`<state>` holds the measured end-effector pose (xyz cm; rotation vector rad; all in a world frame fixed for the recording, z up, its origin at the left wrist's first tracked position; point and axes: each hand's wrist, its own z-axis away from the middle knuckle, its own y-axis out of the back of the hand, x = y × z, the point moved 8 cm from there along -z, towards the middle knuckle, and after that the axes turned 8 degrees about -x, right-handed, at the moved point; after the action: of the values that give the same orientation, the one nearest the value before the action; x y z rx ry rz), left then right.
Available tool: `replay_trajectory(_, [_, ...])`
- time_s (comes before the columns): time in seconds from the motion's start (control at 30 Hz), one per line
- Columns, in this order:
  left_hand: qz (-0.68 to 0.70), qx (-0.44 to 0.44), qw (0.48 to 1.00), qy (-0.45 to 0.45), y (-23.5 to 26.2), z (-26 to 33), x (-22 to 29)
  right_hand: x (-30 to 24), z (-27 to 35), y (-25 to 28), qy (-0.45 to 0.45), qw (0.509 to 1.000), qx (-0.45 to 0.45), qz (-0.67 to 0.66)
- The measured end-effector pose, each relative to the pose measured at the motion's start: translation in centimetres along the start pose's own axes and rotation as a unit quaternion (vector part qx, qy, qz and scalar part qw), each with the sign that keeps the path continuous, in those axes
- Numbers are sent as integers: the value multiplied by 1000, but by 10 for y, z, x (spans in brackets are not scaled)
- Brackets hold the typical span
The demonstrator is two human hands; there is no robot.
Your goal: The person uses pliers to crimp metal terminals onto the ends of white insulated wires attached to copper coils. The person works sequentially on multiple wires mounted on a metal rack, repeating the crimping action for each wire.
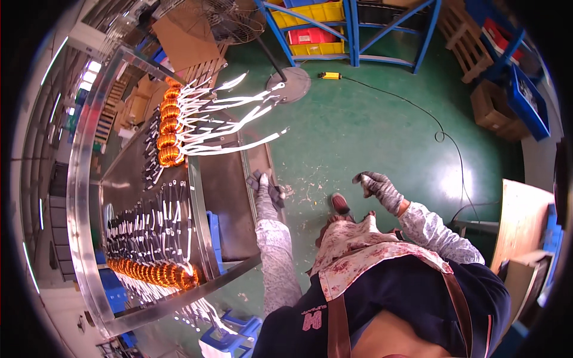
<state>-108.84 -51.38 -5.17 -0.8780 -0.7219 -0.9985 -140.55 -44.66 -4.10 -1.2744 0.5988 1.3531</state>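
Left hand [263, 190], gloved, rests on the near edge of the dark counter [227, 197], fingers curled down on the edge, grip closed on nothing separate that I can make out. Right hand [377, 188], gloved, is up in the air over the green floor [370, 119], fingers loosely bunched, holding nothing visible. Copper coils [168, 128] with white leads sit farther back on the counter, well apart from the left hand; a second coil row [152, 273] lies along its left end.
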Motion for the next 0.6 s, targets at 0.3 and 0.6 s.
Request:
replay_trajectory(0.3, [25,26,999,-16,-32,-117,40,-14,-128,13,-113,990,-66,58])
replay_trajectory(0.6, [81,-54,995,5,-61,-95,48,-50,-252,6,-115,972,-171,115])
